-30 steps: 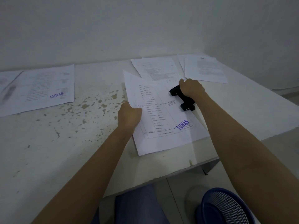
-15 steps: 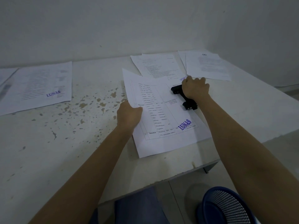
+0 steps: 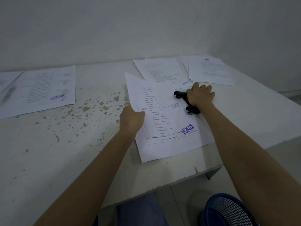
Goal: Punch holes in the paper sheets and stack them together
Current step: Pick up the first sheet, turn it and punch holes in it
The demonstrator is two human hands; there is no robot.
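A printed sheet with a purple LUNAS stamp (image 3: 164, 121) lies slanted on the white table (image 3: 81, 144), its right edge inside a black hole punch (image 3: 182, 97). My left hand (image 3: 131, 120) pinches the sheet's left edge, which is lifted a little. My right hand (image 3: 199, 95) lies on top of the punch, palm down with fingers spread over its lever. The middle of the punch is hidden under that hand.
More printed sheets lie at the far middle (image 3: 160, 70), far right (image 3: 210, 70) and far left (image 3: 40, 88). The table's front edge runs close under the sheet. A blue mesh bin (image 3: 228, 211) stands on the floor at lower right.
My right hand's fingers have uncurled and spread out over the punch. My left hand keeps its hold on the sheet, which has barely shifted.
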